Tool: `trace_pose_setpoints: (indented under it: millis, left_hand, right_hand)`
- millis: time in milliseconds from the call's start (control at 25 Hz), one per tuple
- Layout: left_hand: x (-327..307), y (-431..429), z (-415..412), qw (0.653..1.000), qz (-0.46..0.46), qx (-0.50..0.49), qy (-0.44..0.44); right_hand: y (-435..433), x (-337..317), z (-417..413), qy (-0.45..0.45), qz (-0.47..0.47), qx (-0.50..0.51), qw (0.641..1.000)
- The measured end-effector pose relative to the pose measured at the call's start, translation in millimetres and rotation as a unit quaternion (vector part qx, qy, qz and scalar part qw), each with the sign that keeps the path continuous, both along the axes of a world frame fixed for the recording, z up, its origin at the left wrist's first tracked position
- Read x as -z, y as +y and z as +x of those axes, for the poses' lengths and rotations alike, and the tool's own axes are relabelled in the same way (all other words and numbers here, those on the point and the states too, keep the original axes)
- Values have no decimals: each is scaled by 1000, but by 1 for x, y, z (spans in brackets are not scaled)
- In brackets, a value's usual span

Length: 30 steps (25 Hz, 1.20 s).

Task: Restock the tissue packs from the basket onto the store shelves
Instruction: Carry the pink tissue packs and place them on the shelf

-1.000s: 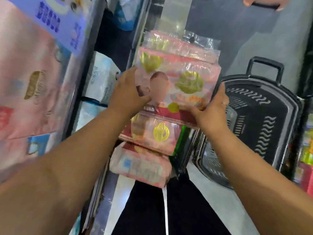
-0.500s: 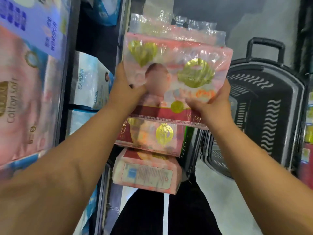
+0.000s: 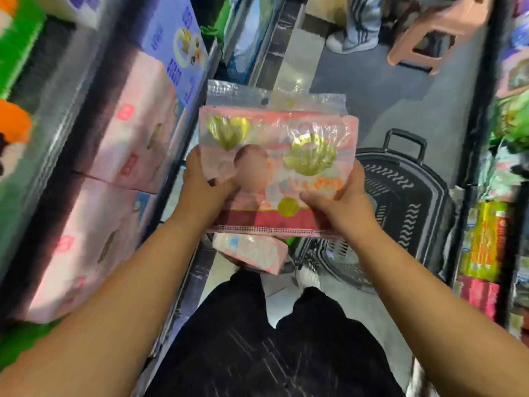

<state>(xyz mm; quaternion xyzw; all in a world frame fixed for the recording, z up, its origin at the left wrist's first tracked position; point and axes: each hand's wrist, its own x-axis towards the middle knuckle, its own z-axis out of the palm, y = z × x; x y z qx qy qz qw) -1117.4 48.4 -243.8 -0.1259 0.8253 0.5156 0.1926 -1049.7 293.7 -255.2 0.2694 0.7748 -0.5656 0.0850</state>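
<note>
I hold a pink tissue pack (image 3: pixel 286 156) with gold emblems and a clear plastic top flap in front of me at chest height. My left hand (image 3: pixel 204 187) grips its left edge, thumb on the front. My right hand (image 3: pixel 340 196) grips its lower right corner. Another pink tissue pack (image 3: pixel 252 252) shows just below the held one; what it rests on is hidden. The dark grey basket (image 3: pixel 406 213) with a black handle stands on the floor to the right, behind my right hand. Large pink tissue packs (image 3: pixel 128 138) fill the shelves on my left.
A lilac box (image 3: pixel 174 44) sits above the pink packs on the left shelf. Shelves with colourful goods (image 3: pixel 483 242) line the right side. Ahead in the narrow aisle stand a pink plastic stool (image 3: pixel 429 32) and another person's legs and shoes (image 3: pixel 355 30). My dark trousers fill the bottom.
The view has risen and swung, now showing higher left shelves and the aisle ahead. The held pack came up with my hands; the lower packs look farther below.
</note>
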Motion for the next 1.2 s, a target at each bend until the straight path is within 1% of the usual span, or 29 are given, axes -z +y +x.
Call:
trace_pose_setpoints:
  millis: [120,200,360,560,760,880,1080,1200]
  left_hand:
    - [-41,-5,42,997,-19,-66,20]
    - [-65,-5,70,992,-24,-113,44]
    - [-104,-3,125,976,-26,-203,73]
    - [-142,-14,196,943,-16,-311,120]
    - [-175,-29,251,900,-16,-397,177]
    - [-195,-42,281,877,-35,-438,194]
    - [-229,-63,325,854,-76,-469,211]
    - [-248,-79,351,849,-80,-471,226]
  right_hand:
    - [-1,-36,5,18,14,-91,996]
    - [1,-58,7,47,14,-143,988]
    - [2,-93,9,88,44,-242,965]
    - [-22,-135,18,134,12,-358,924]
    - [-63,-169,35,172,-9,-426,888]
    - [-88,-191,48,189,-30,-462,866]
    - [-126,-220,72,202,-55,-499,841]
    - [-147,-241,90,217,-79,-513,827]
